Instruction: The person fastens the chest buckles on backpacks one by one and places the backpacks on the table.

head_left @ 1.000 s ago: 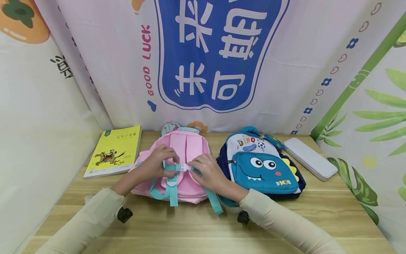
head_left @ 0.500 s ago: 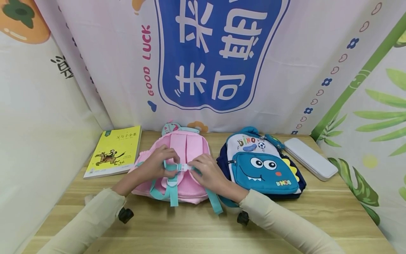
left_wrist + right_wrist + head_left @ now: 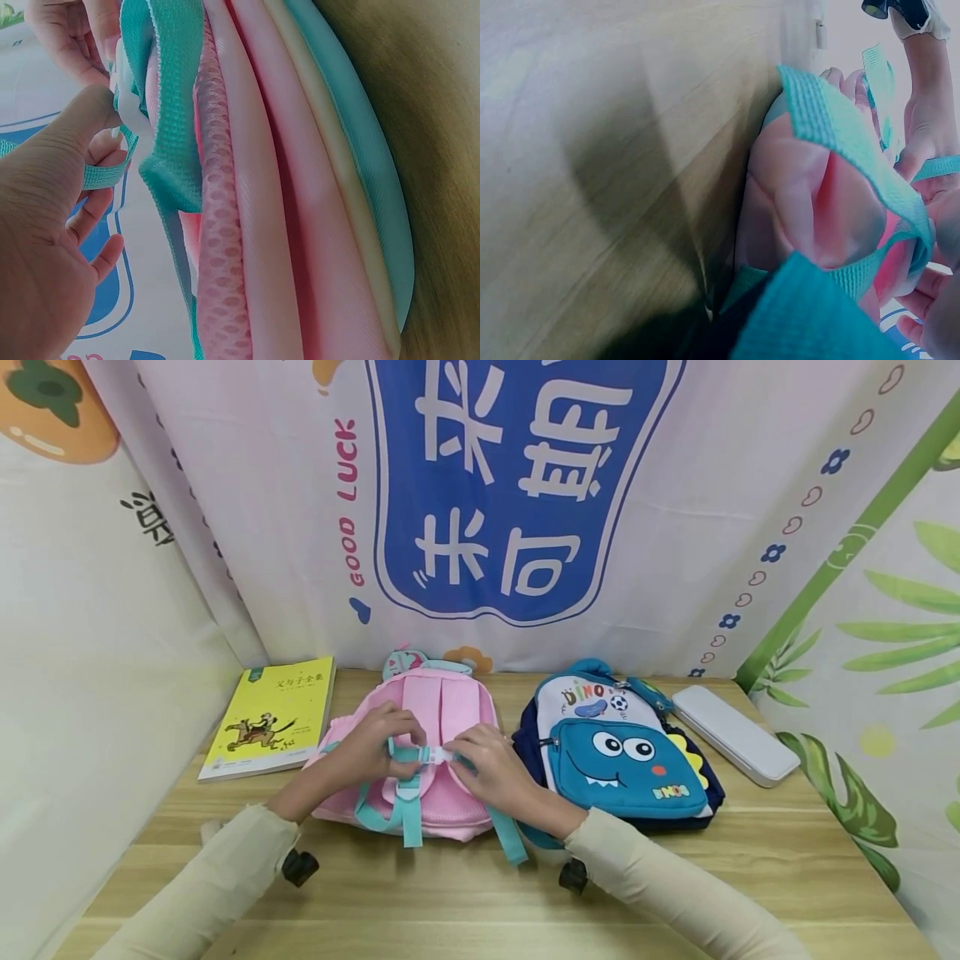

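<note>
Head view, obs.: pink backpack (image 3: 423, 697) lies on worktop (image 3: 450, 910), strap side up; taken as ref. pt. White buckle (image 3: 436, 756) sits over its mid back panel, w/ teal straps (image 3: 412, 822) hanging off its near edge.

Both hands engaged over pack: L hand (image 3: 386, 743) pinches buckle's L end, R hand (image 3: 491, 768) pinches its R end. L wrist view: thumb tip at buckle, other fingers loosely bent. Full latching: cannot tell.

Vs. frames 0.5 & 1.0 s ago: no clear chg.; hands, buckle & pack hold same posn., grips same.

Surroundings: yellow book (image 3: 273, 718) just beside pack, L side; blue dinosaur backpack (image 3: 630, 768) near, R side; white case (image 3: 735, 735) farther R, well apart from pack.
</note>
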Action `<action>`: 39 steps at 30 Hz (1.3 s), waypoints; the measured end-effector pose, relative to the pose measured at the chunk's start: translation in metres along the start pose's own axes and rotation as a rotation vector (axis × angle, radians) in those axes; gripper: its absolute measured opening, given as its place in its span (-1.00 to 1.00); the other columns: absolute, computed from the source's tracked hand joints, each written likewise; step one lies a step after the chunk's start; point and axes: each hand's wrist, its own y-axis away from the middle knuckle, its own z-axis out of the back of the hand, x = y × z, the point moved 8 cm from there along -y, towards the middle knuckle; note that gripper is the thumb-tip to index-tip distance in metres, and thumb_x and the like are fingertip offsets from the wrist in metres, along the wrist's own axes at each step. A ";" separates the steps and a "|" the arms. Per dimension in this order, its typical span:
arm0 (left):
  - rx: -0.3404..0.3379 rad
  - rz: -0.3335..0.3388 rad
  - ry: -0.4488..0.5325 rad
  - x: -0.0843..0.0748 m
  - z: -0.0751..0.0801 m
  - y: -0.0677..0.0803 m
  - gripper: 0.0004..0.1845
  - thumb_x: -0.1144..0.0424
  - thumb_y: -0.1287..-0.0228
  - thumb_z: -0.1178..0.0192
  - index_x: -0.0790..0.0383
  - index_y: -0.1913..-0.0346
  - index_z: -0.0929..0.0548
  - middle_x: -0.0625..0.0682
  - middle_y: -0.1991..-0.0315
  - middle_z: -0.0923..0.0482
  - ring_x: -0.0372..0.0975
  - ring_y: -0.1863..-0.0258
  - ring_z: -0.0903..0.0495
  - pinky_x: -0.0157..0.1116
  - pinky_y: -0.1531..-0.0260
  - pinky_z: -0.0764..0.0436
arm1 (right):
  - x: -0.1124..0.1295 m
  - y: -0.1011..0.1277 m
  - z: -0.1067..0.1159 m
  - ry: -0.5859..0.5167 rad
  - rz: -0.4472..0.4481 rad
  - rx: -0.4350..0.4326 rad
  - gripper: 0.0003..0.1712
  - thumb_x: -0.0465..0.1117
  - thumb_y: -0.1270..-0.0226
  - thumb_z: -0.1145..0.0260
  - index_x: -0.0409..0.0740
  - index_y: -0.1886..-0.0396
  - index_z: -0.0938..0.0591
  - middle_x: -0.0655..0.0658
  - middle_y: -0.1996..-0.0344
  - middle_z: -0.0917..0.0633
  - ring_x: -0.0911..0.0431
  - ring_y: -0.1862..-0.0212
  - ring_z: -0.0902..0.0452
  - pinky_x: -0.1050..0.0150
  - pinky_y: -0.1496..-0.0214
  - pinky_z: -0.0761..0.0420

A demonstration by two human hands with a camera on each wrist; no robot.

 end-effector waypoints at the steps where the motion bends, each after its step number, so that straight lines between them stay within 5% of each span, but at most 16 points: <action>1: 0.001 0.000 0.001 0.000 0.000 0.000 -0.75 0.32 0.10 -0.59 0.15 0.34 -0.71 -0.08 0.35 -0.71 -0.08 0.27 -0.47 -0.27 0.23 -0.45 | 0.000 0.000 0.000 -0.003 -0.001 0.000 -0.77 -0.31 -0.30 -0.45 -0.17 0.05 -0.78 -0.06 0.15 -0.76 0.08 0.02 -0.60 0.22 -0.04 -0.61; 25: 0.002 0.011 0.017 0.004 -0.005 -0.002 -0.73 0.30 0.13 -0.62 0.12 0.35 -0.73 -0.12 0.37 -0.69 -0.13 0.25 -0.50 -0.26 0.20 -0.50 | -0.004 -0.004 -0.004 -0.052 -0.044 0.030 -0.77 -0.32 -0.29 -0.45 -0.18 0.06 -0.78 -0.07 0.18 -0.76 0.08 0.05 -0.61 0.22 -0.02 -0.62; 39: 0.106 0.161 -0.004 0.017 0.001 0.006 -0.75 0.25 0.11 -0.63 0.02 0.36 -0.75 -0.16 0.37 -0.68 -0.15 0.15 -0.50 -0.17 0.09 -0.52 | 0.007 -0.014 -0.016 -0.028 0.006 0.085 -0.82 -0.29 -0.30 -0.45 -0.17 0.11 -0.79 -0.05 0.21 -0.79 0.08 0.07 -0.64 0.18 -0.10 -0.58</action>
